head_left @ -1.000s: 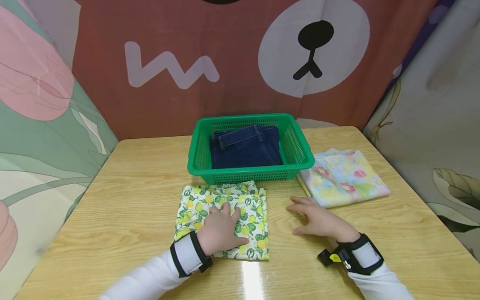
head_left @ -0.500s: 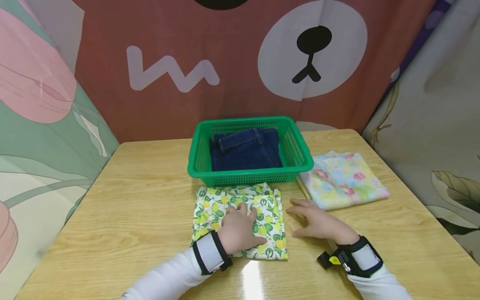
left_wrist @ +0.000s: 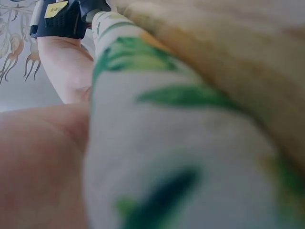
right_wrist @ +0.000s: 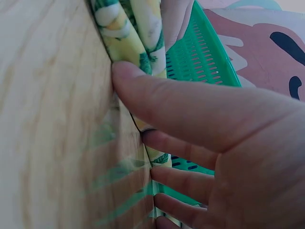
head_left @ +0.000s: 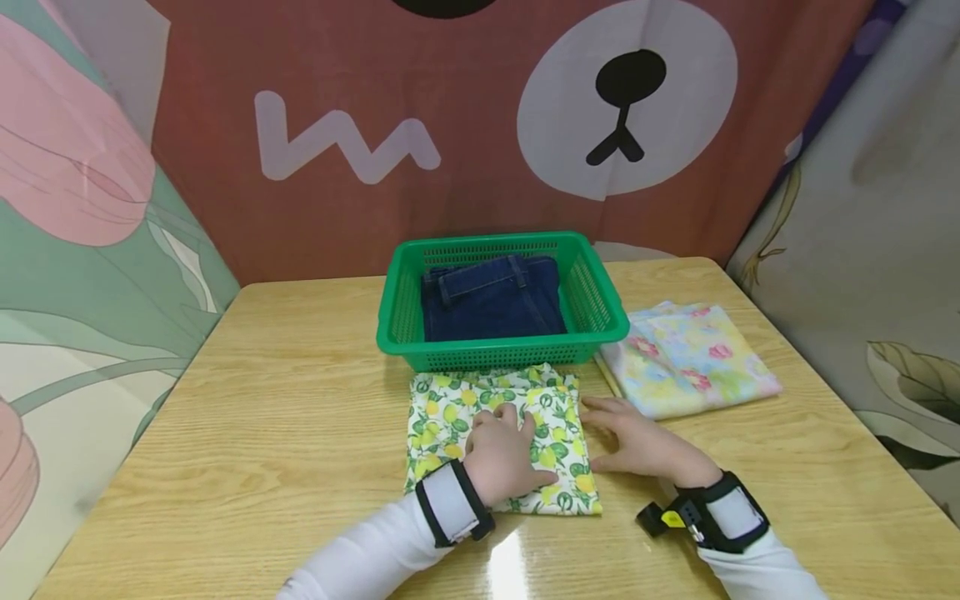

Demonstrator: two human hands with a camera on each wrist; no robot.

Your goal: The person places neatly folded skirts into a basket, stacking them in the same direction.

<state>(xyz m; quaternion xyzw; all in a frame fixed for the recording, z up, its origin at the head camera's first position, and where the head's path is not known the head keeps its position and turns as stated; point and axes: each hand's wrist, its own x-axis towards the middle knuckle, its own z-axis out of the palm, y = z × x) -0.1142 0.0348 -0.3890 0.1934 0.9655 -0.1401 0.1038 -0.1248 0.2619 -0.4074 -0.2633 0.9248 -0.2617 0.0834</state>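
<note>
Basket (head_left: 487, 345) on table (head_left: 285, 400), toward back; jeans (head_left: 495, 304) in basket. First cloth (head_left: 441, 425) before basket; left hand (head_left: 501, 460) on it, right hand (head_left: 641, 443) at its right edge. Second cloth (head_left: 693, 358) right of basket. Backdrop (head_left: 465, 208) behind table.

White cloth (head_left: 558, 433) with yellow-and-green lemon print, green basket (head_left: 495, 357), dark-blue denim (head_left: 495, 302), pink-flowered pastel fabric (head_left: 693, 358).

The edge of a folded green-and-yellow printed cloth (right_wrist: 127, 43) is touched by the right hand (right_wrist: 233, 136) on a wood-grained table (right_wrist: 47, 119), backed by a green basket (right_wrist: 198, 64).
</note>
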